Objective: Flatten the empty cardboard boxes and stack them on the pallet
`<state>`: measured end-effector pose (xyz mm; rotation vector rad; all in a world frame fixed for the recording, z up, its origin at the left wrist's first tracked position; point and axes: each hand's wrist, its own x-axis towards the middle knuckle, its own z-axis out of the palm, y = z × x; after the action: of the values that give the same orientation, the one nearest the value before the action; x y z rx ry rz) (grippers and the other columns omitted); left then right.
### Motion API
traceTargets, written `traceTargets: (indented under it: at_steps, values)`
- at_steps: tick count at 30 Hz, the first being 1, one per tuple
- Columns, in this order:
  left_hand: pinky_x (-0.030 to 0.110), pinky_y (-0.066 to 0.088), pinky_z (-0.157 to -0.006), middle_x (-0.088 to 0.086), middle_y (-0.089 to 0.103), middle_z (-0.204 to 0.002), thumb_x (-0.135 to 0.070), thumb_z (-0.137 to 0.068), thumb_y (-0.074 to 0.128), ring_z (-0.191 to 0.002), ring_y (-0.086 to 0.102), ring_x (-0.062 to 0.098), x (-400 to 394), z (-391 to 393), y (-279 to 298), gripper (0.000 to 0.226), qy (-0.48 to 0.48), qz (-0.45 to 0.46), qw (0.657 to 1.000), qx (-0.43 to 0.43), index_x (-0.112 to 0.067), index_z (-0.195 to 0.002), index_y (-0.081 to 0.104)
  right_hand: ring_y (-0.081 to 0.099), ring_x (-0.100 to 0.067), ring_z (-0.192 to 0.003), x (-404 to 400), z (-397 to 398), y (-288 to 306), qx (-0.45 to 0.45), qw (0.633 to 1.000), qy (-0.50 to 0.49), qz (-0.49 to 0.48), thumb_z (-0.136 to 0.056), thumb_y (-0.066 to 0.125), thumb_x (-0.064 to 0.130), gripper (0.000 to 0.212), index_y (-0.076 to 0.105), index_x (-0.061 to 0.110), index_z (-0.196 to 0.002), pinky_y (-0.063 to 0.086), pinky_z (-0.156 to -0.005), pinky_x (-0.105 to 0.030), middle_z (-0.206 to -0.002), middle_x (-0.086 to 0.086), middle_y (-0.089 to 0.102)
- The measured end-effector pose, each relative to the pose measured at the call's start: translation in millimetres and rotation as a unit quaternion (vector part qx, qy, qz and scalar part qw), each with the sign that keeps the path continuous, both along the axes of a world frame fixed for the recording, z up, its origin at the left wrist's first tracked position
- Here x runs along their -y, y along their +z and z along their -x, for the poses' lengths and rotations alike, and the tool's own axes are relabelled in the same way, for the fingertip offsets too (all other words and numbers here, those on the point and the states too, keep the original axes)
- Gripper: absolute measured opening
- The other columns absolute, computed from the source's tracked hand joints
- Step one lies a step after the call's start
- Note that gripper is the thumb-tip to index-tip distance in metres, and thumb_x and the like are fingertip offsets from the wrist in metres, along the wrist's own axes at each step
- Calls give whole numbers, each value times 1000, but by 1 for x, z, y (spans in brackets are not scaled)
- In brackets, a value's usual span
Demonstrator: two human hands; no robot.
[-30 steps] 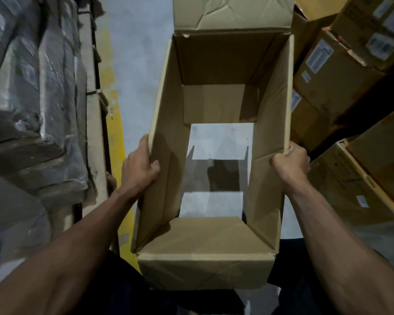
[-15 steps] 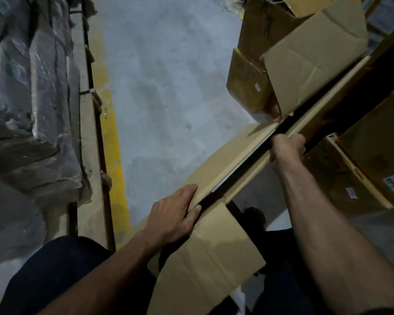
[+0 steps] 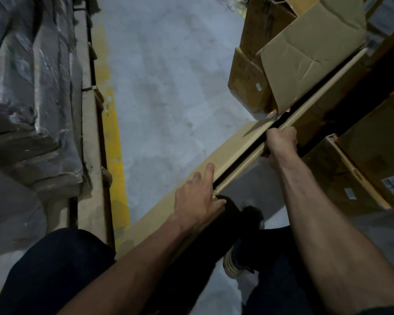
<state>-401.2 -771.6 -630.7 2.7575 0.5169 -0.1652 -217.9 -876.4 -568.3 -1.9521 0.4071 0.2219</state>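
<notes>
A brown cardboard box [image 3: 234, 146] is squeezed nearly flat and runs edge-on, diagonally from lower left to upper right. Its far flap [image 3: 309, 53] sticks up at the top right. My left hand [image 3: 197, 201] lies against the box's left panel, fingers mostly straight, thumb at the narrow slit between the panels. My right hand [image 3: 281, 142] grips the right panel's top edge with curled fingers. A stack of plastic-wrapped goods on a pallet [image 3: 32, 98] stands at the left.
Several full cardboard boxes [image 3: 359, 169] with labels crowd the right side. Grey concrete floor [image 3: 168, 87] with a yellow line [image 3: 113, 137] runs between them and the left stack. My dark-trousered legs and a shoe [image 3: 234, 264] are below the box.
The box went from open and square to collapsed nearly flat. Since half a second ago my left hand has slid up along the left panel; the near flap is out of sight.
</notes>
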Motion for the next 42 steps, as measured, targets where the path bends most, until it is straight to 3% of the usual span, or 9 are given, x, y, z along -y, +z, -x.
traceTargets:
  at_steps: [6, 12, 18, 23, 29, 32, 35, 38, 42]
  values:
    - [35, 34, -65, 9, 70, -97, -30, -94, 53, -87, 64, 38, -12, -4, 19, 34, 47, -22, 993, 102, -19, -124, 45, 70, -22, -89, -13, -4, 18, 74, 988, 100, -89, -86, 67, 20, 26, 59, 12, -109, 61, -74, -38, -93, -3, 67]
    - [36, 34, -64, 10, 65, -83, -35, -89, 67, -88, 61, 38, -48, -17, 37, 24, 169, 130, 954, 213, -15, -92, 55, 38, -20, -143, -41, 25, 15, 116, 947, 289, -76, -96, 63, 26, 84, 10, 20, -161, 38, -110, -32, -163, -4, 28]
    - [41, 58, -80, -3, 75, -81, -49, -67, 75, -85, 73, 24, -83, -55, 46, 36, 280, 371, 838, 285, -18, -86, 73, 18, -18, -152, -40, 65, -31, 52, 893, 443, 68, -103, 45, 42, 72, 8, 23, -162, 18, -124, -40, -167, 0, 18]
    - [38, 57, -72, 4, 72, -77, -25, -76, 82, -68, 65, 15, -114, -86, 63, 19, 312, 469, 745, 358, -10, -76, 72, 1, -15, -155, -19, 68, -46, 36, 911, 382, 152, -109, 25, 43, 59, 11, 20, -161, 3, -123, -34, -169, 2, 0]
    - [39, 57, -67, 14, 64, -82, -15, -81, 81, -69, 61, 21, -148, -111, 82, 22, 385, 525, 664, 367, -4, -81, 62, -3, -25, -155, -13, 60, -51, -73, 973, 124, 180, -103, 32, 54, 72, 6, 21, -161, 1, -123, -52, -169, -6, -3]
    - [44, 59, -71, 14, 66, -84, -14, -82, 80, -70, 64, 23, -163, -119, 83, 24, 398, 554, 632, 367, -1, -91, 63, 8, -35, -153, -14, 62, -54, -118, 992, -25, 39, -93, 58, 57, 99, 0, 12, -160, 18, -122, -56, -167, -12, -5]
    - [55, 59, -79, 18, 73, -96, -15, -82, 80, -82, 73, 29, -180, -128, 76, 40, 395, 596, 605, 351, 9, -110, 64, 58, -36, -120, -17, 56, -56, -145, 940, -188, -243, -83, 81, 39, 85, 34, 10, -148, 56, -92, -54, -143, -17, 49]
    - [62, 55, -86, 24, 72, -107, -21, -77, 86, -96, 72, 36, -204, -143, 60, 54, 390, 617, 594, 338, 8, -116, 63, 73, -31, -94, -20, 46, -57, -155, 877, -206, -405, -84, 81, 21, 43, 65, 10, -123, 61, -73, -54, -111, -14, 73]
    - [60, 54, -89, 23, 66, -124, -55, -43, 98, -105, 69, 39, -251, -175, -6, 117, 366, 661, 586, 292, 0, -135, 52, 75, -32, -93, -24, 32, -61, -149, 844, -184, -481, -83, 77, 9, 51, 60, 16, -130, 61, -70, -52, -115, -14, 73]
